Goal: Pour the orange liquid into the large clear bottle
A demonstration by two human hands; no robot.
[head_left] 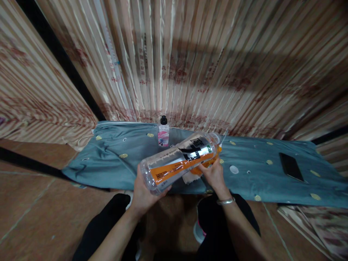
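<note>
A large clear plastic bottle [181,159] with an orange and black label lies tilted across the middle, its uncapped-looking neck up to the right. My left hand [146,194] is closed around its base. Near the neck end, my right hand [214,175] is closed on an orange plastic piece [219,148], largely hidden behind the bottle; a thin pale tube sticks up from it. Whether the right fingers also press the bottle is hard to see. Behind the large bottle stands a small pump bottle [163,136] with a black top and pink label.
A low bench covered by a teal patterned cloth [130,170] spans the view. On it are a white round disc [234,169], a dark flat device [290,166] at right and a whitish crumpled piece [191,177] under the bottle. Striped curtains [163,54] hang behind; dark poles [62,58] frame them.
</note>
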